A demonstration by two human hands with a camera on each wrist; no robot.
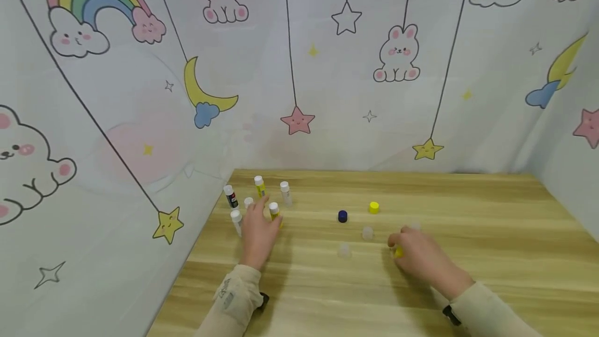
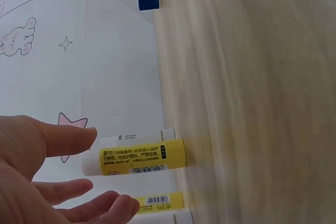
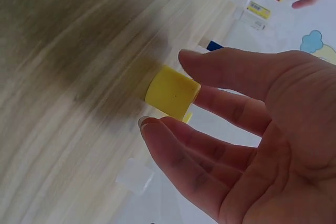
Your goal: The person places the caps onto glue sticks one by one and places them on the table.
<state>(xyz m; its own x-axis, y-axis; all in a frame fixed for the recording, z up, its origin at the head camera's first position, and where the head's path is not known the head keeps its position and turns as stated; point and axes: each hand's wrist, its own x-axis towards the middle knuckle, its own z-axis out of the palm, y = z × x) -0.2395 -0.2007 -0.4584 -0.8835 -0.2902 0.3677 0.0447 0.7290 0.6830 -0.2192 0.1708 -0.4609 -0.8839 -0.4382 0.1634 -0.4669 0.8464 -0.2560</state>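
Among a group of upright glue sticks, my left hand [image 1: 259,235] reaches in at the left of the table. Its thumb and fingers are spread about the white-capped top of a yellow glue stick [image 2: 144,158], with a gap showing in the left wrist view. Another yellow glue stick [image 1: 260,186] and a white one [image 1: 285,194] stand behind. On the right, my right hand [image 1: 423,256] is low over the table around a small yellow cap [image 3: 172,93]. Thumb and fingertips lie on either side of this cap, spaced apart from it.
A dark glue stick [image 1: 231,197] stands at the table's left edge. Between the hands lie a navy cap [image 1: 342,216], a second yellow cap [image 1: 374,207] and translucent caps [image 1: 367,233]. A printed curtain [image 1: 327,144] closes off the back of the wooden table [image 1: 299,300].
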